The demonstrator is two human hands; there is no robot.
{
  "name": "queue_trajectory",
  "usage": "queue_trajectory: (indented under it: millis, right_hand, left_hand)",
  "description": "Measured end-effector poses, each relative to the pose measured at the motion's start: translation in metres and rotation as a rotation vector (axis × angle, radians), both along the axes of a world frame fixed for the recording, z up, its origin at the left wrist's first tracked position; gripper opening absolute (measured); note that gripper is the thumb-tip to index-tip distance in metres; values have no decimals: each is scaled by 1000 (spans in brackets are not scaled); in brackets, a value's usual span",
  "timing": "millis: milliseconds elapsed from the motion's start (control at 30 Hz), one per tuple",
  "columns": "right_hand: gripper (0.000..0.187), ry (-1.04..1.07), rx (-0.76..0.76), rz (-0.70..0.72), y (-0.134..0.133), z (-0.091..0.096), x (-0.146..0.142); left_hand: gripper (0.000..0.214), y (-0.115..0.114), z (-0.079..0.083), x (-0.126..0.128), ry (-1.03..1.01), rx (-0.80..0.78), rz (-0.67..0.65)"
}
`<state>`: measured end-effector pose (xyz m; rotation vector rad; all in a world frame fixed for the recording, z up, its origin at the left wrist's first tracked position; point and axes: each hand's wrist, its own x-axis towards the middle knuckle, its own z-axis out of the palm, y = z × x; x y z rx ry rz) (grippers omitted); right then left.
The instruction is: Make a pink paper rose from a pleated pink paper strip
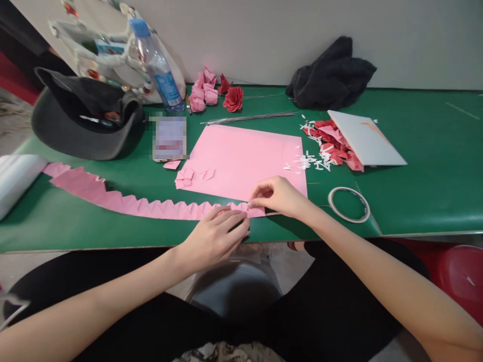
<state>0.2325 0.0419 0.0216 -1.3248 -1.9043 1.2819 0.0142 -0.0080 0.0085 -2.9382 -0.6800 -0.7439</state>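
A long pink paper strip (pixel 151 208) with a zigzag, folded upper edge curves along the front of the green table. My left hand (pixel 217 234) lies palm down over its right part, fingers close together, holding it. At the strip's right end, my right hand (pixel 279 196) pinches the upper edge between thumb and fingertips. What lies under the left fingers is hidden. Just behind both hands is a flat pink paper sheet (pixel 245 156), with small folded pink pieces (pixel 184 178) on its left corner. To the right sits a roll of white tape (pixel 349 204).
White paper scraps (pixel 320 160) and red and pink petals (pixel 335 141) lie by a white card (pixel 368 138). Thin wires (pixel 252 118), paper roses (pixel 233 99), a bottle (pixel 162 75), a phone (pixel 170 138), a cap (pixel 86 115) and black cloth (pixel 332 75) stand farther back.
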Motion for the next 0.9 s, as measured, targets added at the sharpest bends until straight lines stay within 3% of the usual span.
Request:
queue_trajectory:
  millis: [400, 567, 767, 900]
  right_hand:
    - [5, -37, 7, -12, -3, 1, -2]
    - [11, -111, 205, -57, -5, 15, -1]
    - [19, -232, 148, 102, -6, 11, 12]
    - [11, -174, 187, 77, 1, 7, 5]
  left_hand:
    - [30, 3, -6, 1, 87, -47, 11]
    - [33, 3, -4, 3, 108, -110, 27]
    - [34, 1, -4, 3, 114, -129, 46]
    - [32, 1, -5, 1, 102, -132, 44]
